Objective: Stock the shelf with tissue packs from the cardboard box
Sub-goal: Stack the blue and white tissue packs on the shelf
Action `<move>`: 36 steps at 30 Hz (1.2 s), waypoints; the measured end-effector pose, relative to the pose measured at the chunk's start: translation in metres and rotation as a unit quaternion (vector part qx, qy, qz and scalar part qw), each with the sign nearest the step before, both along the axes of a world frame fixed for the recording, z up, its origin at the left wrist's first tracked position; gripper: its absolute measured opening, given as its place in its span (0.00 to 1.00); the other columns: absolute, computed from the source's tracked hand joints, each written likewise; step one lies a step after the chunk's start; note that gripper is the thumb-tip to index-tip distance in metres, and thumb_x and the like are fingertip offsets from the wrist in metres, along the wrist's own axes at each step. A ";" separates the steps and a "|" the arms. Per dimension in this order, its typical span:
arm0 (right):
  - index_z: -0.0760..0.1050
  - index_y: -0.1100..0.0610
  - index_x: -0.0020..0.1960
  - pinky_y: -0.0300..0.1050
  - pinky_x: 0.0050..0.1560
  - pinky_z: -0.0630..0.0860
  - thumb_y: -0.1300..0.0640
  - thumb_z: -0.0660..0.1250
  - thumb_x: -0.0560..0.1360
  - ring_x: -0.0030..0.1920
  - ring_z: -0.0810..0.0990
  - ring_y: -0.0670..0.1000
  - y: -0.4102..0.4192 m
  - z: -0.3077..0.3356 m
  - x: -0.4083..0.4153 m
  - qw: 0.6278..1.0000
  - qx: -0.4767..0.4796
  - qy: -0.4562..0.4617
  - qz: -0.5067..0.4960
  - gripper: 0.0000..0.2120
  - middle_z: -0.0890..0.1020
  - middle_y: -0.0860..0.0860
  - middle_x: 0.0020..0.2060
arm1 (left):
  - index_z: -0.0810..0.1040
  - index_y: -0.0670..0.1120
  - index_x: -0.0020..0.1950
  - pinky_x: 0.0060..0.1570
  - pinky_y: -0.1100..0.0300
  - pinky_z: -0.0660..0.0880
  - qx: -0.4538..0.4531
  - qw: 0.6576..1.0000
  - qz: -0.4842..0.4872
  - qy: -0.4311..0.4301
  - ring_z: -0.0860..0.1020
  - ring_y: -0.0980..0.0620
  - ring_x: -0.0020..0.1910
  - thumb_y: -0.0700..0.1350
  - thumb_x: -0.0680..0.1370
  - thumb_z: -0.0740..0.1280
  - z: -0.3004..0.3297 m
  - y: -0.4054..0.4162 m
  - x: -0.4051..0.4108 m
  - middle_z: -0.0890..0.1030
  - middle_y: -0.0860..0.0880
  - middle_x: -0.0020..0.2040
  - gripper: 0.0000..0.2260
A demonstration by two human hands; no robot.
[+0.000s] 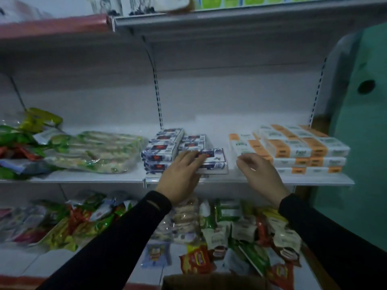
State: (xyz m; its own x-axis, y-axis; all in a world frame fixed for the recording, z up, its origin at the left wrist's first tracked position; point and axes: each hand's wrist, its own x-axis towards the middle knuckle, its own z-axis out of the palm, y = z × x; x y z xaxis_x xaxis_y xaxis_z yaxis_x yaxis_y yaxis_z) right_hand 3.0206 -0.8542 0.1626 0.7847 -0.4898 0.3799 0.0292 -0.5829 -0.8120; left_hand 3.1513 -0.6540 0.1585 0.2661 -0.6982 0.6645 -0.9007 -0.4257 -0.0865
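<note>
Currently left hand [181, 177] lies flat, fingers spread, on the front tissue pack [211, 162] atop the blue-white stack at the middle shelf [88, 179] edge. Right hand [259, 174] hovers just beside it, fingers loosely curled, holding nothing. Cardboard box [209, 281] sits at bottom, rim only.

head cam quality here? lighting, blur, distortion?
Head view: dim, bluish cast, no glare; soft all over, print on the blue tissue packs and orange packs unreadable; wide-angle bends the shelf edge; cardboard box dark, cropped at the bottom.
</note>
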 end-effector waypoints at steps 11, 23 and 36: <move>0.67 0.54 0.73 0.41 0.69 0.60 0.43 0.59 0.80 0.73 0.63 0.50 -0.105 0.007 0.087 0.956 -0.242 0.153 -0.069 0.25 0.67 0.52 0.73 | 0.67 0.48 0.72 0.64 0.47 0.66 0.091 0.987 0.125 0.047 0.68 0.42 0.65 0.48 0.79 0.62 0.039 -0.090 0.163 0.73 0.44 0.67 0.21; 0.63 0.50 0.76 0.43 0.73 0.54 0.39 0.53 0.80 0.76 0.57 0.52 -0.118 -0.010 0.105 0.932 -0.271 0.232 -0.054 0.27 0.61 0.54 0.77 | 0.58 0.49 0.75 0.72 0.45 0.58 0.230 0.944 0.190 0.141 0.62 0.42 0.73 0.56 0.79 0.53 0.024 -0.154 0.201 0.60 0.46 0.77 0.26; 0.65 0.48 0.74 0.49 0.74 0.57 0.38 0.49 0.80 0.75 0.61 0.52 -0.116 -0.017 0.109 0.920 -0.296 0.246 -0.076 0.27 0.65 0.53 0.75 | 0.66 0.45 0.70 0.67 0.46 0.65 0.177 0.948 0.221 0.147 0.68 0.41 0.67 0.59 0.80 0.48 0.019 -0.155 0.202 0.69 0.41 0.70 0.25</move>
State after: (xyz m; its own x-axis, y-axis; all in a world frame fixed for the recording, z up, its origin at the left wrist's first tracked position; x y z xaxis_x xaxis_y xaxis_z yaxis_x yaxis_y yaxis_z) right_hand 3.1294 -0.9705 0.1452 0.8727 -0.4295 0.2323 -0.3754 -0.8944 -0.2433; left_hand 3.3529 -0.8086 0.1776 0.7215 -0.6412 0.2612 -0.6491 -0.7577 -0.0672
